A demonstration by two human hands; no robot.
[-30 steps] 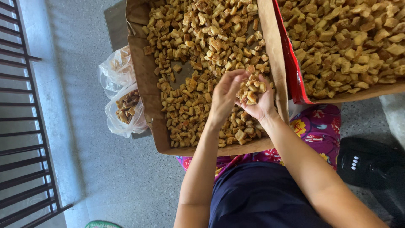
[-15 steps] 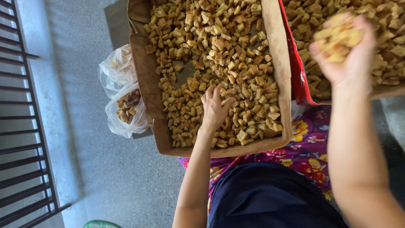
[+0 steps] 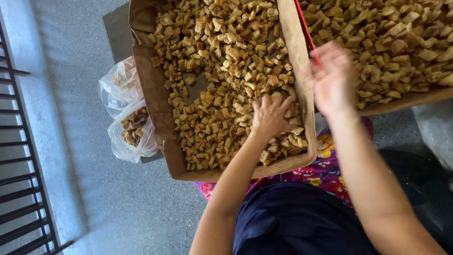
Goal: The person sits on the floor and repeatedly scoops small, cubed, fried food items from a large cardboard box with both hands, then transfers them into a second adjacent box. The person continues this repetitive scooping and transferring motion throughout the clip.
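A brown cardboard tray [image 3: 155, 94] full of small golden-brown fried pieces [image 3: 222, 52] lies in front of me. My left hand [image 3: 270, 115] rests palm down on the pieces near the tray's near right corner, fingers spread. My right hand [image 3: 332, 80] hovers, blurred, over the gap between this tray and a second tray [image 3: 410, 99] on the right, also heaped with the same pieces [image 3: 391, 42]. Its fingers are apart and I see nothing in it.
Two clear plastic bags [image 3: 132, 127] holding some pieces sit on the grey floor left of the tray. A black metal railing [image 3: 23, 165] runs along the far left. A pink floral cloth [image 3: 325, 170] covers my lap under the tray's edge.
Both hands were scooping pieces together in the left tray. My right hand then carried a handful over the right tray and has now come back toward the left tray without it. The left hand stayed put.
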